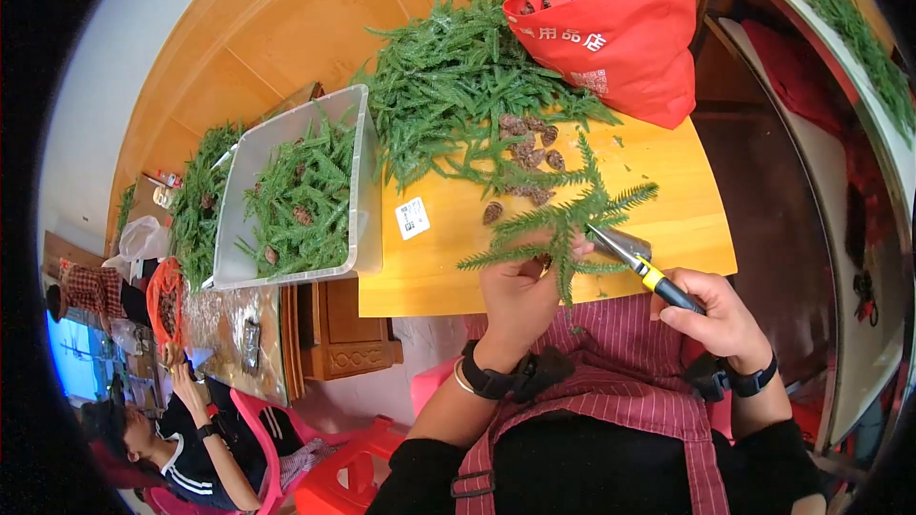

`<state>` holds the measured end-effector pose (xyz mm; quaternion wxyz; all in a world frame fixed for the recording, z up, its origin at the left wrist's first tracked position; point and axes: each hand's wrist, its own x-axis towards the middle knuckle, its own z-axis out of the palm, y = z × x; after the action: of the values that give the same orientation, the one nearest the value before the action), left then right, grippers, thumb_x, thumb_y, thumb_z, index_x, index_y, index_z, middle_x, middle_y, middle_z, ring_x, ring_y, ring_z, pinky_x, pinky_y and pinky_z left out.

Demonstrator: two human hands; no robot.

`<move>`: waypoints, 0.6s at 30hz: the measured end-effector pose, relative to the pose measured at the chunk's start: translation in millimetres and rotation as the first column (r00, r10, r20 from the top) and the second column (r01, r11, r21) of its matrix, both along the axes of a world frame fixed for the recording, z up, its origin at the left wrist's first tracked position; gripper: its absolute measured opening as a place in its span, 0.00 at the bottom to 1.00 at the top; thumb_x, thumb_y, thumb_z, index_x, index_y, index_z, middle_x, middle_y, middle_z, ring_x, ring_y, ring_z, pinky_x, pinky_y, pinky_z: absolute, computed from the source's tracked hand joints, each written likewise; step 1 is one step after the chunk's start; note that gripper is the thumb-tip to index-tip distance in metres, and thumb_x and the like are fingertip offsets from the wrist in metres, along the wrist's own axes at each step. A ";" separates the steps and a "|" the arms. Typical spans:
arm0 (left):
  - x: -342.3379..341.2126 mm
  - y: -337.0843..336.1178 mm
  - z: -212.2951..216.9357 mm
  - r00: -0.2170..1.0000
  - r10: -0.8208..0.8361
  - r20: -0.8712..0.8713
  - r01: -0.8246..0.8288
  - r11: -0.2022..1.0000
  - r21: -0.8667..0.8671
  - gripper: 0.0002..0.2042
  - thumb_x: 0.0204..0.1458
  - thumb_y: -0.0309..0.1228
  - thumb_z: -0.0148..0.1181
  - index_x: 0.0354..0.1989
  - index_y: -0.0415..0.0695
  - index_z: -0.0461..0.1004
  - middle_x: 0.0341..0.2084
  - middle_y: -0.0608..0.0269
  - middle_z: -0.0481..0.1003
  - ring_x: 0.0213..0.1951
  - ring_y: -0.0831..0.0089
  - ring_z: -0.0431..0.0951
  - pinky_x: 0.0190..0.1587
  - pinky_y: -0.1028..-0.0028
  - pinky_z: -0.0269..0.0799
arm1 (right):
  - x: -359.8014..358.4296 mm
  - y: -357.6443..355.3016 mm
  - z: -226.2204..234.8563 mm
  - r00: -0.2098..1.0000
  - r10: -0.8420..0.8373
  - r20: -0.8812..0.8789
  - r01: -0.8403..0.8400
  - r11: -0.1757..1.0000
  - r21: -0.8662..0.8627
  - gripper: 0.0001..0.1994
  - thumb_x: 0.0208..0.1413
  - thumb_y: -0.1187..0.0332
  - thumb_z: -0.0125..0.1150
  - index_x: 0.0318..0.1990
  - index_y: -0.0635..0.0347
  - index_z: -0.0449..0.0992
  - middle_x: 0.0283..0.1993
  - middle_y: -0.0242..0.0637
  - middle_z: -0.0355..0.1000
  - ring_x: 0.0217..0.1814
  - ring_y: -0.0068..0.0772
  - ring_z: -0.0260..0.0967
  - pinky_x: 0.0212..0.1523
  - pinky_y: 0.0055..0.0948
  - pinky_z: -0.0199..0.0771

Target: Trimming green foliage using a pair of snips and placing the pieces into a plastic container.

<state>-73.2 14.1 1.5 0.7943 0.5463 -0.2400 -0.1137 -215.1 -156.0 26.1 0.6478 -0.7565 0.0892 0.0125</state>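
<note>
My left hand (523,288) is closed at the base of a green artificial pine sprig (593,202), whose branches spread above the near edge of the yellow table (687,229). Gripped in my right hand (720,313) is a slim tool (653,277) with a black and yellow handle and a narrow metallic shaft. Its tip reaches the middle of the sprig. Just behind the shaft lies a dark grey, rounded object (625,248), partly covered. Several brown pine cones (523,145) lie on the table beyond the sprig. What my left fingertips pinch is partly hidden by needles.
A large heap of pine sprigs (448,76) covers the far left of the table. Behind it stands a red bag (649,48) full of pine cones. A clear plastic bin (361,181) holds sprigs with cones. At lower left another person (196,448) sits at a second table (224,324).
</note>
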 end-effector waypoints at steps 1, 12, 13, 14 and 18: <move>0.2 2.1 -3.6 0.998 -0.029 0.064 0.028 1.000 0.011 0.08 0.44 0.14 0.59 0.34 0.35 0.74 0.33 0.61 0.74 0.37 0.73 0.75 0.43 0.74 0.72 | -0.5 -0.5 -0.1 1.000 -0.001 0.001 0.001 1.000 0.000 0.07 0.49 0.71 0.59 0.25 0.60 0.67 0.22 0.22 0.59 0.24 0.13 0.51 0.25 0.19 0.52; 4.8 2.4 -14.7 0.949 0.098 0.299 -0.139 0.983 0.119 0.11 0.38 0.12 0.53 0.32 0.34 0.75 0.30 0.59 0.73 0.34 0.72 0.73 0.37 0.78 0.68 | 1.0 -1.5 11.2 1.000 -0.001 0.015 0.004 0.970 -0.243 0.14 0.48 0.71 0.60 0.20 0.61 0.59 0.17 0.29 0.50 0.21 0.17 0.47 0.22 0.25 0.51; 6.8 3.2 -18.2 0.942 0.074 0.327 -0.126 0.982 0.140 0.12 0.39 0.13 0.55 0.34 0.35 0.74 0.30 0.60 0.73 0.34 0.72 0.73 0.37 0.77 0.68 | 0.3 -2.3 10.8 1.000 -0.005 0.014 0.008 0.970 -0.243 0.14 0.48 0.71 0.60 0.20 0.61 0.59 0.17 0.29 0.50 0.21 0.17 0.47 0.22 0.25 0.51; 7.9 3.2 -18.8 0.934 0.051 0.355 -0.115 0.980 0.161 0.12 0.39 0.14 0.56 0.36 0.35 0.74 0.30 0.60 0.73 0.34 0.72 0.73 0.37 0.77 0.69 | -0.7 -3.4 10.2 1.000 0.003 -0.015 -0.006 0.975 -0.224 0.12 0.49 0.70 0.60 0.22 0.61 0.62 0.18 0.29 0.55 0.22 0.16 0.50 0.23 0.23 0.54; 7.5 3.0 -7.8 0.992 -0.023 0.128 0.012 0.996 0.091 0.13 0.41 0.16 0.60 0.38 0.34 0.72 0.32 0.61 0.74 0.35 0.73 0.74 0.39 0.76 0.70 | 0.1 1.5 0.6 1.000 0.020 0.003 -0.020 0.988 0.153 0.06 0.52 0.69 0.58 0.32 0.63 0.71 0.29 0.30 0.72 0.28 0.15 0.60 0.31 0.18 0.61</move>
<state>-65.7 17.2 -6.3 0.7509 0.5855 -0.2902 -0.0959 -215.0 -154.5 26.7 0.7039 -0.7054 0.0796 0.0252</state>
